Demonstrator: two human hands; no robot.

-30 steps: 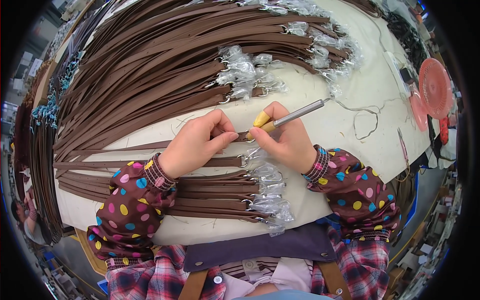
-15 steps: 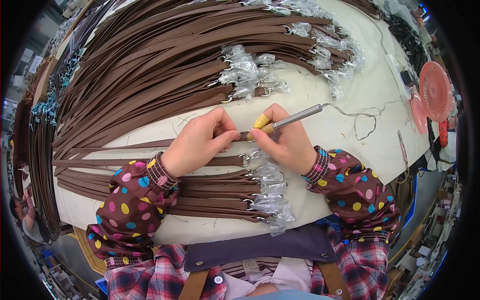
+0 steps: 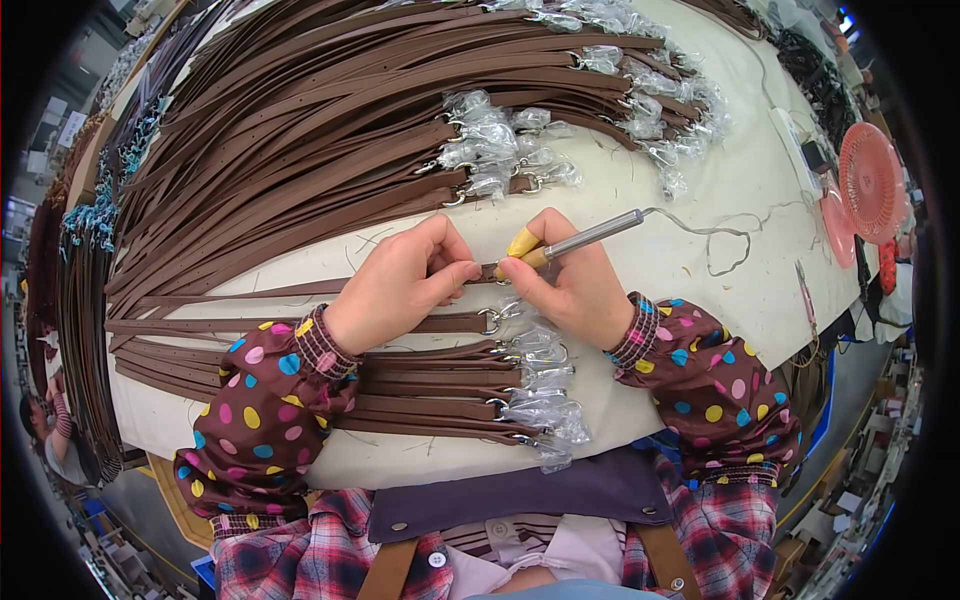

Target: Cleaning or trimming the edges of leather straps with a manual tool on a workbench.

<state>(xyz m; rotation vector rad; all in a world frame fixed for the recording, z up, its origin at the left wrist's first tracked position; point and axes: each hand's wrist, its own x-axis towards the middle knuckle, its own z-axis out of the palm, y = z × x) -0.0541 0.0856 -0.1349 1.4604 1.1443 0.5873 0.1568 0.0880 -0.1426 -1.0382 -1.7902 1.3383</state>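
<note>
My left hand (image 3: pixel 395 280) pinches a narrow brown strap (image 3: pixel 300 289) near its right end, thumb against forefinger. Closed round a pen-shaped corded tool (image 3: pixel 598 231) with a metal shaft, my right hand (image 3: pixel 572 285) works at the strap's end, right beside the left fingertips. A yellow wrap (image 3: pixel 522 241) covers my right forefinger. The tool's tip and the strap's end are partly hidden by my fingers. Nearer to me lie several brown straps (image 3: pixel 440 388), their metal clasps wrapped in clear plastic (image 3: pixel 540 370).
A large pile of brown straps (image 3: pixel 300 130) covers the far left of the pale table (image 3: pixel 680 260). The tool's cord (image 3: pixel 735 235) loops to the right. Pink plastic dishes (image 3: pixel 868 180) and a thin pointed tool (image 3: pixel 805 292) lie at the right. A person (image 3: pixel 60 430) is at far left.
</note>
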